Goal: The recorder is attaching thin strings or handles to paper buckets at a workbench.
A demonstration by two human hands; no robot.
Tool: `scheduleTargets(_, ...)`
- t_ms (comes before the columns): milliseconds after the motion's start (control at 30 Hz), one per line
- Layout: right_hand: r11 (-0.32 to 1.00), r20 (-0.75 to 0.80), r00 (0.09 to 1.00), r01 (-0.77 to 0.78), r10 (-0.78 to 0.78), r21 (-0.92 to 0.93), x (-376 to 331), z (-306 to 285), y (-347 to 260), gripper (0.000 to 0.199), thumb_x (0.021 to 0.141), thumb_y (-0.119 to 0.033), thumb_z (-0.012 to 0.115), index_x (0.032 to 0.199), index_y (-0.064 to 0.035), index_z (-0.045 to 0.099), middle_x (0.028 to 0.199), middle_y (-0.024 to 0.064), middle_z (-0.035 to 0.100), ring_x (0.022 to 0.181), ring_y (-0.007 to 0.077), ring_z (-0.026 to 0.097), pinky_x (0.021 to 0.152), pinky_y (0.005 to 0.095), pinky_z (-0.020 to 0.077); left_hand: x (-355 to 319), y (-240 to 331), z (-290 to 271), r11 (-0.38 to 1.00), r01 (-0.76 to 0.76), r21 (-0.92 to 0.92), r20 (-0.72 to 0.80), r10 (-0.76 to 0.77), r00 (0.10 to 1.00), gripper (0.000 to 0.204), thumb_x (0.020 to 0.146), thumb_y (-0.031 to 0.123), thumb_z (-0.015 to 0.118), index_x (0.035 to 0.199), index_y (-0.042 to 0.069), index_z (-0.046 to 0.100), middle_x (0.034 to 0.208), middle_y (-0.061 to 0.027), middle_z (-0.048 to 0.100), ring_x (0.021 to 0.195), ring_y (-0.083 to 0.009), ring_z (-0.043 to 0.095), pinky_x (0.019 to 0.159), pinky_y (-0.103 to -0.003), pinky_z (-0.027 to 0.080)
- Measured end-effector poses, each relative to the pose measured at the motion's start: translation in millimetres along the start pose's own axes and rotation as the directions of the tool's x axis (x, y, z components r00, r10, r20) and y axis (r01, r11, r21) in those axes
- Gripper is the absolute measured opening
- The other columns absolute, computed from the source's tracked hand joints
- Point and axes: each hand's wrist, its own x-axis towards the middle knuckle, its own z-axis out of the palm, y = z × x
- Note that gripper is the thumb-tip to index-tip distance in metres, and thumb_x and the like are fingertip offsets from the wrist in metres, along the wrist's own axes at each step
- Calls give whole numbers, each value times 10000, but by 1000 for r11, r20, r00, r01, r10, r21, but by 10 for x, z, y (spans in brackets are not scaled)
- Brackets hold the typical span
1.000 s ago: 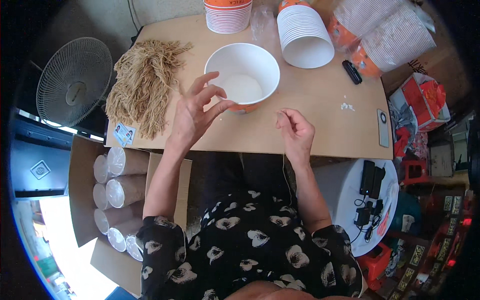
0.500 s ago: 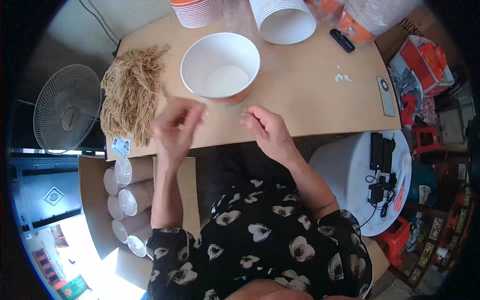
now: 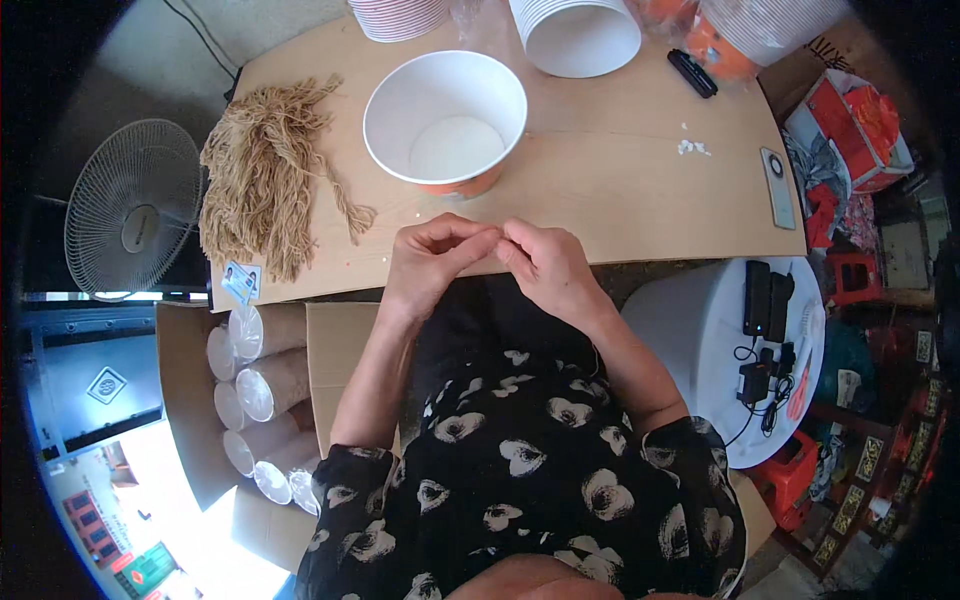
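White paper is making up the inside of the tub (image 3: 445,85), which is standing on the table (image 3: 610,180) just beyond both hands. From my distant seat I am seeing the left hand (image 3: 440,258) and right hand (image 3: 550,265) touching, fingertip to fingertip, at the table's near edge. If they are holding something fine, I am judging it could be slipping away should a pinch loosen. Strings (image 3: 262,180) are lying to the left, a tuft (image 3: 345,205) trailing toward the left hand; a sweeping wrist could be snagging it. Curled fingers are hiding their contents, so I cannot tell what they are gripping, if anything. Stacked tubs (image 3: 578,42) are running out of frame above.
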Motion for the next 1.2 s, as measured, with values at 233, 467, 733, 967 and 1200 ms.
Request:
scheduleTargets(233,987,-69,998,-3,15,160,-73,70,10,129,924,-93,674,943,16,608,666,107,612,577,152,596,526,318,449,40,-172,25,999,1,-40,-82,-4,997,160,917,148,718,978,0,735,864,-36,713,771,-80,622,735,-243,505)
scheduleTargets(467,854,-156,968,-91,197,513,-142,125,24,52,927,-16,668,932,28,639,774,-45,588,665,0,492,559,172,400,27,-204,101,990,-38,-133,-164,15,986,177,942,171,696,973,-2,722,814,-9,680,755,-75,609,698,-244,492)
scheduleTargets(733,890,-459,883,129,97,438,11,101,-89,27,922,28,655,944,38,645,771,-26,599,681,10,525,588,163,425,46,488,-49,247,-351,903,36,772,635,288,736,90,826,1008,113,733,1056,-43,700,1010,-241,630,869,-373,457)
scheduleTargets(967,919,-521,853,172,41,354,186,247,11,62,876,1,698,899,-4,640,676,49,594,562,75,544,496,241,432,116,490,-80,176,-282,943,66,732,678,344,742,154,839,1065,176,724,1081,33,698,1182,-258,562,993,-422,360)
scheduleTargets(1200,936,-492,871,163,12,311,212,222,0,29,920,39,652,943,34,636,749,-15,587,665,21,534,561,183,431,114,553,-118,203,-312,928,84,703,706,266,801,147,795,1059,141,731,1081,2,717,1186,-252,577,1024,-418,373)
